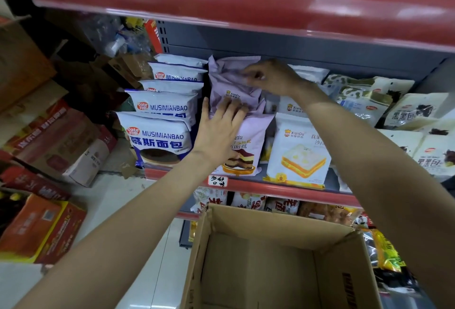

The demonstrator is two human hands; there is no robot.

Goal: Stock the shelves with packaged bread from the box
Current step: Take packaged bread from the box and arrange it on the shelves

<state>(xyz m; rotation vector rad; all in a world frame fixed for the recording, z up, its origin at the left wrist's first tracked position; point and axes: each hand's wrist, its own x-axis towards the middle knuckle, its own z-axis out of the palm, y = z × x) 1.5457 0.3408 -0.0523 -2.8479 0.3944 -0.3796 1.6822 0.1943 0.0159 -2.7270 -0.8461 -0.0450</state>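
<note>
cardboard box sits open nearest, its visible inside bare. left hand reaches to the shelf, fingers straight and spread, pressing flat on the lilac bread packs. right hand is further back, fingertips pinching the top of a rear lilac pack. white sandwich-bread pack stands just beside.

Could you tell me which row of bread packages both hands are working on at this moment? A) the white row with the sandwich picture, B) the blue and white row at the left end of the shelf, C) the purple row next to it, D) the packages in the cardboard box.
C: the left hand lies flat on the purple packages, and the right hand pinches the top of one further back.
</note>
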